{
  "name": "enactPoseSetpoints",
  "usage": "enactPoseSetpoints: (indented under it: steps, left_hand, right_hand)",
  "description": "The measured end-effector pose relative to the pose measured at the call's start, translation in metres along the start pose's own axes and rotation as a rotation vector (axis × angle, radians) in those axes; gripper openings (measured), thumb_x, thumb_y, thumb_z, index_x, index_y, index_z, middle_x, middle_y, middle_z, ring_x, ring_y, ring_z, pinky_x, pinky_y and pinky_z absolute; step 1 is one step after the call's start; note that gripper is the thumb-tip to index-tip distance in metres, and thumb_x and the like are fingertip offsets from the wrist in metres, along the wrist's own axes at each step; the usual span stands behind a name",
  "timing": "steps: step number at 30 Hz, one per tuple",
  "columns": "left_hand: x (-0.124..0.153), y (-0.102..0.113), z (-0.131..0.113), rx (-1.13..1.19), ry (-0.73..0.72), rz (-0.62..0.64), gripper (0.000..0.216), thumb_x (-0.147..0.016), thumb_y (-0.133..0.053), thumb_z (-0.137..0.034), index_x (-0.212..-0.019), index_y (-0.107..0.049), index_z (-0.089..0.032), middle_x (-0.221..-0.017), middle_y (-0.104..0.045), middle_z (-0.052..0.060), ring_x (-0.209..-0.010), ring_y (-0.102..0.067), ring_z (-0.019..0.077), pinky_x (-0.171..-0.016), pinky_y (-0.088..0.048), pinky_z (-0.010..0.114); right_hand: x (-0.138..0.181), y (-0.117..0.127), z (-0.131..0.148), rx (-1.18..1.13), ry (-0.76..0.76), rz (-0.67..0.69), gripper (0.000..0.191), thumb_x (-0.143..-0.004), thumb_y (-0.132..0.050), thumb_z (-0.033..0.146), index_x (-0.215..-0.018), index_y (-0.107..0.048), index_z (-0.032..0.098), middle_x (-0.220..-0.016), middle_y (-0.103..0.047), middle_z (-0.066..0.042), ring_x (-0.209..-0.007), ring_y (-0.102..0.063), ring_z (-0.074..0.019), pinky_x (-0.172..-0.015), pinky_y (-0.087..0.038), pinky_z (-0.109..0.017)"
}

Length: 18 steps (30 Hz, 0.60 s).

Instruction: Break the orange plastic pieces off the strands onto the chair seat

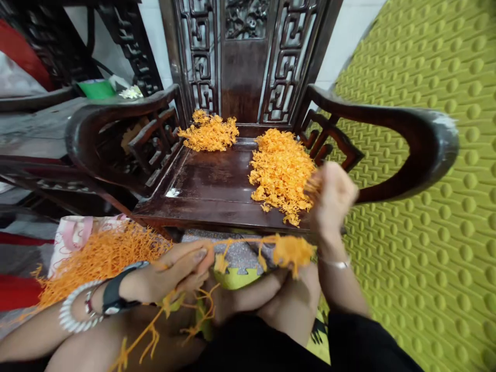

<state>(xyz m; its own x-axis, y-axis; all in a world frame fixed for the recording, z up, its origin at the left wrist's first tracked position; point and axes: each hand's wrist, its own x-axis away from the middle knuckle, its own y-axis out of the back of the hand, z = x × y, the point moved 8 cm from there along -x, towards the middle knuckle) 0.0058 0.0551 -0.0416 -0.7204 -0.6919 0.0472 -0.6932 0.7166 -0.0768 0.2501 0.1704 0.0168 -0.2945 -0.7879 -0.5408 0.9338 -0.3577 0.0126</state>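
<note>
My left hand (184,268) is closed on an orange plastic-looking flower stem (240,241) with thin side twigs. Toward the right, the stem carries a blurred clump of orange blossoms (293,253). Below the same hand hang bare, branching orange twigs (149,330). Blurred by motion, my right hand (334,199) looks curled into a fist at the right edge of a large heap of loose orange blossoms (282,170) on the chair seat. Whatever it grips cannot be made out. Further back on the seat lies a smaller blossom heap (211,132).
The dark wooden chair (217,181) has curved armrests on both sides. At lower left, a white bag with pink handles (75,235) stands beside a mass of thin orange stems (104,258). A green container (96,89) is at upper left; yellow studded matting (434,248) covers the right.
</note>
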Motion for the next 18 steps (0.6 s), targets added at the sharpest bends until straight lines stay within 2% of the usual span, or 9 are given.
enactPoseSetpoints:
  steps: [3, 6, 8, 10, 12, 14, 15, 17, 18]
  left_hand:
    - [-0.016, 0.000, 0.004, 0.233, -0.045, -0.006, 0.031, -0.098, -0.030, -0.039, -0.075, -0.038, -0.020, -0.045, -0.025, -0.010, -0.036, -0.017, 0.0055, -0.038, -0.018, 0.017]
    - [-0.026, 0.005, 0.007, 0.357, -0.032, -0.003, 0.031, -0.098, -0.033, -0.040, -0.075, -0.038, -0.020, -0.043, -0.024, -0.011, -0.033, -0.013, 0.0045, -0.037, -0.018, 0.015]
    - [-0.029, 0.009, 0.006, 0.431, -0.022, -0.022, 0.032, -0.096, -0.038, -0.041, -0.073, -0.038, -0.019, -0.042, -0.023, -0.012, -0.032, -0.010, 0.0040, -0.036, -0.017, 0.014]
    - [-0.030, 0.013, 0.005, 0.497, -0.015, -0.051, 0.032, -0.094, -0.044, -0.041, -0.071, -0.037, -0.019, -0.040, -0.022, -0.012, -0.032, -0.009, 0.0037, -0.035, -0.015, 0.013]
    - [-0.031, 0.017, 0.005, 0.540, -0.003, -0.083, 0.031, -0.092, -0.047, -0.040, -0.071, -0.037, -0.020, -0.039, -0.022, -0.012, -0.031, -0.008, 0.0038, -0.034, -0.015, 0.013]
    - [-0.033, 0.019, 0.008, 0.559, 0.025, -0.104, 0.030, -0.092, -0.046, -0.039, -0.072, -0.037, -0.020, -0.038, -0.023, -0.012, -0.032, -0.009, 0.0041, -0.034, -0.015, 0.013]
    - [-0.034, 0.019, 0.010, 0.563, 0.044, -0.105, 0.030, -0.092, -0.046, -0.039, -0.072, -0.037, -0.020, -0.038, -0.023, -0.012, -0.032, -0.009, 0.0042, -0.034, -0.014, 0.013]
    - [-0.037, 0.017, 0.015, 0.552, 0.088, -0.088, 0.030, -0.091, -0.047, -0.040, -0.072, -0.037, -0.020, -0.038, -0.024, -0.012, -0.031, -0.010, 0.0042, -0.033, -0.014, 0.014]
    - [-0.038, 0.016, 0.017, 0.540, 0.106, -0.078, 0.030, -0.091, -0.047, -0.040, -0.072, -0.037, -0.020, -0.038, -0.024, -0.012, -0.031, -0.010, 0.0043, -0.033, -0.013, 0.015]
  right_hand:
    - [-0.033, -0.039, -0.042, 0.337, 0.042, 0.130, 0.018, -0.087, -0.051, 0.031, -0.075, -0.052, 0.019, -0.056, -0.040, 0.004, -0.054, -0.037, -0.0120, -0.059, -0.034, -0.029]
    - [-0.053, -0.070, -0.081, 0.695, 0.075, 0.297, 0.022, -0.081, -0.055, 0.027, -0.062, -0.050, 0.019, -0.058, -0.047, -0.003, -0.068, -0.046, -0.0194, -0.072, -0.036, -0.038]
    - [-0.056, -0.078, -0.091, 0.724, 0.104, 0.338, 0.031, -0.075, -0.063, 0.031, -0.051, -0.047, 0.019, -0.064, -0.053, -0.009, -0.081, -0.049, -0.0257, -0.080, -0.035, -0.044]
    - [-0.052, -0.080, -0.088, 0.726, 0.146, 0.355, 0.033, -0.074, -0.064, 0.039, -0.052, -0.051, 0.018, -0.078, -0.059, -0.014, -0.092, -0.049, -0.0293, -0.086, -0.034, -0.048]
    - [-0.042, -0.077, -0.071, 0.642, 0.203, 0.318, 0.033, -0.079, -0.057, 0.047, -0.064, -0.058, 0.018, -0.092, -0.061, -0.014, -0.097, -0.050, -0.0276, -0.089, -0.035, -0.047]
    - [-0.027, -0.069, -0.042, 0.359, 0.256, 0.278, 0.039, -0.088, -0.041, 0.052, -0.077, -0.060, 0.019, -0.094, -0.060, -0.010, -0.094, -0.053, -0.0220, -0.087, -0.040, -0.041]
    - [-0.018, -0.066, -0.026, 0.168, 0.274, 0.304, 0.046, -0.090, -0.032, 0.056, -0.085, -0.060, 0.019, -0.093, -0.061, -0.009, -0.090, -0.055, -0.0198, -0.083, -0.043, -0.039]
    - [0.005, -0.070, 0.004, -0.136, 0.273, 0.499, 0.059, -0.087, -0.026, 0.066, -0.106, -0.058, 0.020, -0.090, -0.062, -0.006, -0.081, -0.058, -0.0177, -0.075, -0.046, -0.035]
    - [0.018, -0.075, 0.016, -0.180, 0.259, 0.638, 0.061, -0.085, -0.029, 0.068, -0.114, -0.055, 0.021, -0.089, -0.063, -0.005, -0.077, -0.058, -0.0167, -0.071, -0.047, -0.034]
